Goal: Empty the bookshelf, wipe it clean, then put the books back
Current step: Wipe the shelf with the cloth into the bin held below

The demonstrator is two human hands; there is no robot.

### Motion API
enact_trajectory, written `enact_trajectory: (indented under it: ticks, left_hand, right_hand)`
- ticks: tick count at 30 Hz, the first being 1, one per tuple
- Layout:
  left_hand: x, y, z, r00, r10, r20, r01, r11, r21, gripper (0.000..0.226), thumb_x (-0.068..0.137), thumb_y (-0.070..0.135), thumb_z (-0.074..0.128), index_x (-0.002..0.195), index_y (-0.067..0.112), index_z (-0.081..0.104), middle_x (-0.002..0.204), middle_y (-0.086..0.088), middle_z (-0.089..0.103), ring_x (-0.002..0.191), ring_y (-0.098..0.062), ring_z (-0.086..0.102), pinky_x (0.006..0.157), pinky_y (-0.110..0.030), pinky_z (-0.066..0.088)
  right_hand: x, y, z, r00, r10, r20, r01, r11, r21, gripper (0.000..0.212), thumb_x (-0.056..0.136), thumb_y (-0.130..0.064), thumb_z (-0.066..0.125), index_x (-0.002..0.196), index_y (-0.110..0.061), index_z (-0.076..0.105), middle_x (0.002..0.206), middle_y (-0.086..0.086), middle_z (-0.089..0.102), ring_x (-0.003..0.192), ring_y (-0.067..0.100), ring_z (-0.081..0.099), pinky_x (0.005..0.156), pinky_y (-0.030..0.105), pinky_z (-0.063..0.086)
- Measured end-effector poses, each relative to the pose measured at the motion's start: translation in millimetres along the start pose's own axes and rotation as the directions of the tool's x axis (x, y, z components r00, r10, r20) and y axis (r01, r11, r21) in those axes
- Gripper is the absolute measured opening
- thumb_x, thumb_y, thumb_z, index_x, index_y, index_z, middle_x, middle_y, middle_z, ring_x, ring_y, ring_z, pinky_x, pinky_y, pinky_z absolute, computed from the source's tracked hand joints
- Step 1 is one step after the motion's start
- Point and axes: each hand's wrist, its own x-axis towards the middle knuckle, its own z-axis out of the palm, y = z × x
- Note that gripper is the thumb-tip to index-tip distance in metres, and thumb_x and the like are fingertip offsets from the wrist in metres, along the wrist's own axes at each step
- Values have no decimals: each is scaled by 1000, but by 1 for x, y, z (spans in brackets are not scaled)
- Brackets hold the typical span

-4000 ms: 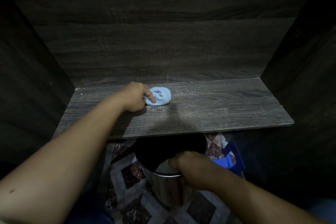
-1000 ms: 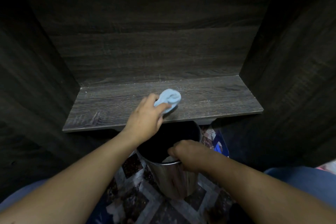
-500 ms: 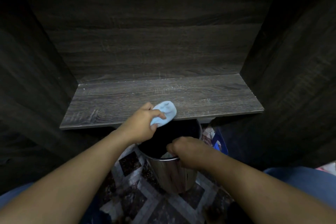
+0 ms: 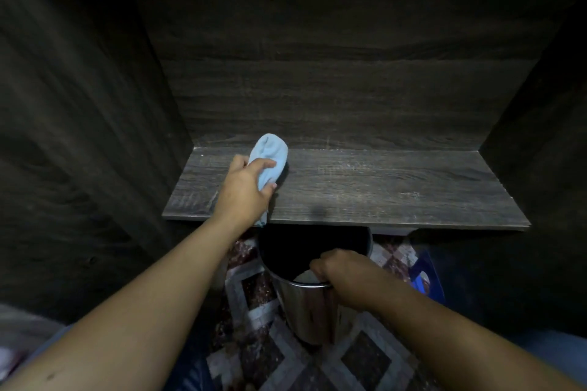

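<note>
Nearest, entry one: right hand [image 4: 341, 273], fingers curling over the rim of a steel bin [image 4: 305, 311] and gripping it. The bin is standing on the patterned floor [image 4: 251, 292] directly below the shelf's front edge, which probably means it is being steadied there to catch swept-off dust.

Entry two: a blue object [image 4: 424, 282], lying on the floor just right of the bin; kind unclear.

Entry three: left hand [image 4: 244, 194], clutching a pale blue cloth [image 4: 270, 155] and pressing it onto the shelf board [image 4: 381, 187] toward its left end. The wiping stage appears to be running.

Entry four: left side wall [image 4: 95, 105], standing near the cloth and limiting any stroke that way. The back panel [image 4: 333, 89] is closing off the far side.

Books: none showing in view.
</note>
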Motion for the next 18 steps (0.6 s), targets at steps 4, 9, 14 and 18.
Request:
enact_trajectory:
  ticks: [4, 9, 14, 18]
  left_hand:
    - [14, -31, -17, 981, -57, -183, 77, 992, 105, 39, 83, 9, 67, 121, 20, 65, 119, -10, 43, 108, -29, 49, 99, -35, 42]
    - [38, -75, -32, 966, -23, -259, 130, 905, 404, 48, 84, -2, 56, 128, 18, 60, 122, -17, 42, 102, -39, 42, 86, -48, 46]
    - [54, -107, -29, 956, 190, -221, 40, 665, 746, 26, 85, -2, 59, 109, 1, 66, 114, -23, 52, 81, -37, 49, 59, -42, 46]
    - [53, -122, -10, 984, 71, -162, 99, 534, 840, 29, 90, 5, 51, 116, 0, 63, 121, -21, 53, 90, -37, 52, 68, -40, 47]
  right_hand:
    - [12, -6, 2, 1000, -11, 29, 12, 1000, -17, 20, 89, -13, 53, 108, -10, 56, 110, 12, 57, 103, 31, 56, 80, 38, 51]
    - [27, -8, 3, 999, -17, 38, 17, 1000, -3, 24, 85, -10, 51, 108, -11, 56, 116, 11, 58, 111, 30, 54, 87, 36, 48]
    - [36, -6, 8, 998, 2, 63, 1, 999, -44, 30, 86, -9, 48, 115, -10, 55, 121, 12, 57, 115, 30, 52, 88, 35, 44]
    - [39, -2, 11, 998, 13, 68, -11, 1000, -17, 31, 85, -13, 51, 116, -13, 55, 120, 10, 57, 114, 29, 53, 88, 33, 45]
